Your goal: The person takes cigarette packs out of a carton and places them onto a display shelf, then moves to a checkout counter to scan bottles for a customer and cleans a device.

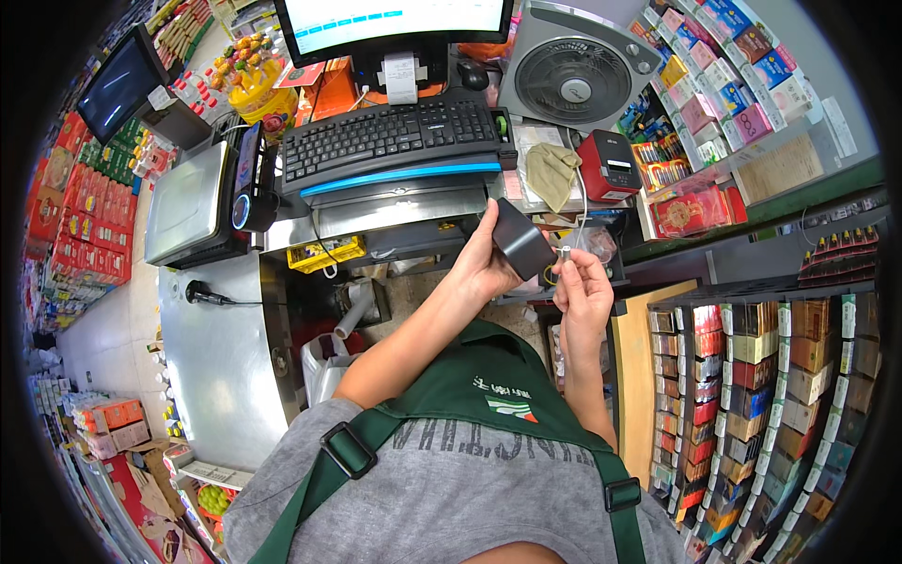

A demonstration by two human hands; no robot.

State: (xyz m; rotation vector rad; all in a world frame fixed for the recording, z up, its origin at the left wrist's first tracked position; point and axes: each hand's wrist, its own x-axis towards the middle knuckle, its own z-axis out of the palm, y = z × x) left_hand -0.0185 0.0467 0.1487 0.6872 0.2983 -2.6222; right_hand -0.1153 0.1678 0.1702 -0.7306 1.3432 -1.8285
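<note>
My left hand [486, 264] grips a black box-shaped device [523, 238] with a smooth face, its thumb along the near-left edge. Close beside it, my right hand [583, 285] pinches a small pale cable plug [566, 251] between thumb and fingers. A thin white cable [583, 201] hangs from the counter just above that hand; I cannot tell whether it joins the plug. The plug looks apart from the device. Both hands are in front of the dark green apron, below the counter's front edge.
Ahead stand a black keyboard [394, 137], a monitor [394, 32] and a grey box fan [574, 70]. A folded cloth [552, 175] lies beside a red-and-black label printer [610, 166]. To the left are a weighing scale [187, 201] and a steel counter [218, 352]; shelves of small boxes [747, 402] stand right.
</note>
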